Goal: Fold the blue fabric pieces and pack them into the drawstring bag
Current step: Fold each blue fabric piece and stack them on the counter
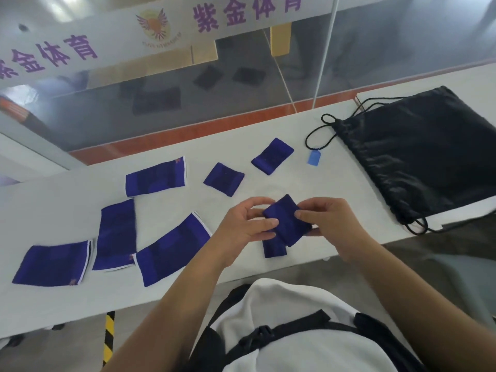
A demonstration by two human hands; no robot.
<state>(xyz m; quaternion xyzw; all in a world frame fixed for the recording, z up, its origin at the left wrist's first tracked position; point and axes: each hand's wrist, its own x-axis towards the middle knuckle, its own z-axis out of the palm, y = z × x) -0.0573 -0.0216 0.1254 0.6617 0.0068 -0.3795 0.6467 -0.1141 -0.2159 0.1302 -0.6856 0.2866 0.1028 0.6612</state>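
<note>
Both hands hold one blue fabric piece [285, 224] above the table's front edge. My left hand [247, 229] pinches its left side and my right hand [328, 224] pinches its right side; the piece is partly folded over, with a flap hanging down. Two folded blue pieces [224, 179] [272, 156] lie further back in the middle. Several unfolded blue pieces [155, 177] [116, 234] [173, 249] [52, 263] lie flat on the left. The black drawstring bag [418, 154] lies flat at the right, its cords trailing toward the middle.
The white table [67, 299] runs left to right, its front edge close to my body. A small blue tag [314, 157] lies near the bag's cord. A glass partition with a white banner stands behind the table. A black-and-yellow striped post [108, 336] shows below the table.
</note>
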